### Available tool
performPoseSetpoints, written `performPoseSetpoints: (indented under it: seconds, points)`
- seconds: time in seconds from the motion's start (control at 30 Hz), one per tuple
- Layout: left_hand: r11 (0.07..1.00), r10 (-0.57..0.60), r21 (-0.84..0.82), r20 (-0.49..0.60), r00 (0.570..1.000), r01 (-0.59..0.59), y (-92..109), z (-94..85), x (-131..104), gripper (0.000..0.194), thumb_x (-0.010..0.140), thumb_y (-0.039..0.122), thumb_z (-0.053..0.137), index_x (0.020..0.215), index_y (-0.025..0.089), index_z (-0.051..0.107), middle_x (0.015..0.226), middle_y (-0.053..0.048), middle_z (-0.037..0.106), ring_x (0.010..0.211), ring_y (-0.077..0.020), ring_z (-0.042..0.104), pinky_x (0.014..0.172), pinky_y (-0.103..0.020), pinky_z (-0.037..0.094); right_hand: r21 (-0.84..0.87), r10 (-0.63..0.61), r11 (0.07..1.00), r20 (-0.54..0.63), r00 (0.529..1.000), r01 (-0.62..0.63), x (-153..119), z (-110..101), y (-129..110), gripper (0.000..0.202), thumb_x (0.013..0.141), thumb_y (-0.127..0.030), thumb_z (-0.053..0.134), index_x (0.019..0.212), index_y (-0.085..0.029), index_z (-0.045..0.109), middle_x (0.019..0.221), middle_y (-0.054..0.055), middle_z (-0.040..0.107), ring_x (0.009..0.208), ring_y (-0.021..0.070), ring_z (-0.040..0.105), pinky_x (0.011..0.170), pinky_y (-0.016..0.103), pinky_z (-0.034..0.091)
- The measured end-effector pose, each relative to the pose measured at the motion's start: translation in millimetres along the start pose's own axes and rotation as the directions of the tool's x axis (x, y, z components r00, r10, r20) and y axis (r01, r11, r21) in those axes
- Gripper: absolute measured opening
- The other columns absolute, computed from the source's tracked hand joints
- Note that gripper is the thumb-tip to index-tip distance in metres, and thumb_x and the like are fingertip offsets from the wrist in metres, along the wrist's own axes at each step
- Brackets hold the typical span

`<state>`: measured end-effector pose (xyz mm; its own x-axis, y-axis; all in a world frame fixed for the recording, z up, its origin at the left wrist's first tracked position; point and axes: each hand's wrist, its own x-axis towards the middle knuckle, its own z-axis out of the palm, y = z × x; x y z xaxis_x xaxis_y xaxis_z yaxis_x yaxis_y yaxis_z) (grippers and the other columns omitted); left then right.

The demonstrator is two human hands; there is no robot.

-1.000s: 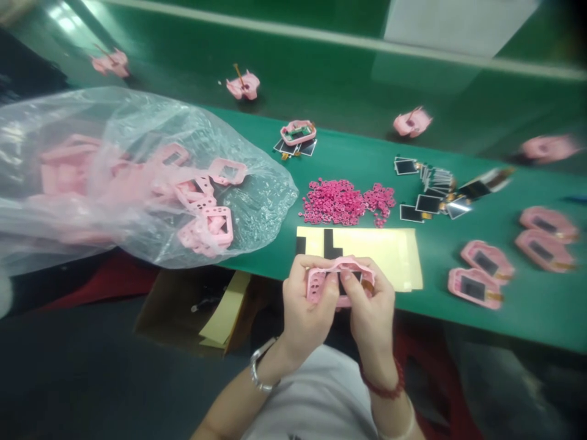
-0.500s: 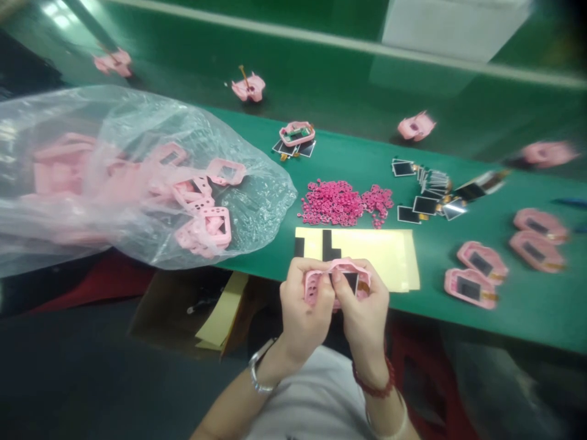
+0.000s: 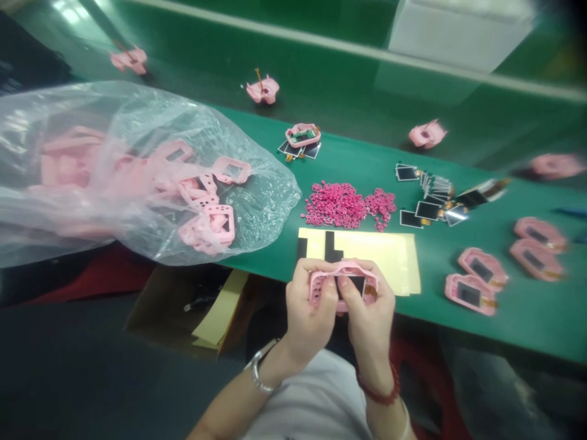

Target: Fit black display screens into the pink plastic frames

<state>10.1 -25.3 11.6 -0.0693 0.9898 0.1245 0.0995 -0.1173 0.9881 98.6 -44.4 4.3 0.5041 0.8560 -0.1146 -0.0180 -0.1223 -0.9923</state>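
Between both hands is a pink plastic housing (image 3: 347,267), its open inner side facing me, over the table's near edge. A small display screen (image 3: 358,286) lies inside it. My left hand (image 3: 312,305) is closed round the housing's left end, its thumb bent inside. My right hand (image 3: 372,308) grips the other end, with its thumb pressing on the screen. The fingers behind the housing are hidden. Just beyond the hands lies a yellow sheet (image 3: 376,256) with black strips on it.
On the green table (image 3: 270,256), a clear plastic bag (image 3: 261,201) holds pink housings at left. Pink button pieces (image 3: 337,205) are piled in the middle. Loose screens (image 3: 427,211) lie to their right. Housings with screens (image 3: 470,293) sit at right. A cardboard box (image 3: 160,311) stands below.
Everything in view has shifted slightly, mostly to the right, as the camera moved. Both hands keep hold of the housing, with the thumbs still inside it.
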Motion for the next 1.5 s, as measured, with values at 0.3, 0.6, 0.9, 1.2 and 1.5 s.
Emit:
performPoseSetpoints:
  seconds: [0.3,0.6,0.9,1.2,1.5]
  points:
    - [1.0,-0.014,0.012,0.008,1.0,0.014,2,0.1,-2,0.007,0.089,0.013,0.059,0.09,0.019,0.061,0.066,0.005,0.062,0.05,-0.0077,0.056,0.048,-0.015,0.046,0.013,0.047,0.999,-0.052,0.998,-0.046,-3,4,-4,0.012,0.075,-0.025,0.072,0.084,-0.019,0.067,0.075,-0.001,0.069,0.068,0.0139,0.064,0.062,0.023,0.051]
    - [0.985,-0.125,-0.118,0.029,0.992,0.127,3,-1.4,5,0.005,0.089,0.018,0.058,0.087,0.019,0.062,0.071,0.003,0.064,0.053,-0.0085,0.058,0.046,-0.015,0.048,0.016,0.065,0.998,0.017,0.998,-0.065,1,0,-6,0.015,0.081,-0.033,0.071,0.089,-0.021,0.068,0.086,0.002,0.071,0.083,0.0183,0.067,0.072,0.028,0.055]
    - [0.897,-0.371,-0.224,0.084,0.925,0.381,-14,-10.9,19,0.029,0.08,0.031,0.078,0.089,0.02,0.053,0.072,0.004,0.062,0.045,-0.0093,0.058,0.035,-0.016,0.048,-0.139,0.039,0.99,0.271,0.962,-0.001,28,-28,-1,0.037,0.097,-0.05,0.053,0.107,-0.02,0.073,0.096,0.006,0.075,0.069,0.0154,0.062,0.065,0.029,0.052]
    - [0.809,-0.461,-0.333,0.152,0.874,0.485,-37,-21.0,34,0.025,0.082,0.032,0.071,0.097,0.02,0.056,0.072,0.003,0.065,0.038,-0.0101,0.056,0.032,-0.017,0.04,-0.898,-0.207,0.42,0.045,0.977,0.13,126,-59,20,0.024,0.09,-0.04,0.062,0.099,-0.02,0.073,0.101,0.007,0.072,0.08,0.0199,0.059,0.066,0.03,0.034]
    - [0.817,-0.444,-0.3,0.22,0.869,0.493,-30,-17.7,29,0.022,0.092,0.038,0.064,0.102,0.02,0.057,0.073,0.001,0.064,0.042,-0.0106,0.059,0.036,-0.016,0.039,-0.869,-0.259,0.471,0.027,0.966,0.151,110,-47,34,0.023,0.095,-0.038,0.056,0.096,-0.018,0.066,0.105,0.01,0.064,0.077,0.0185,0.057,0.061,0.03,0.033]
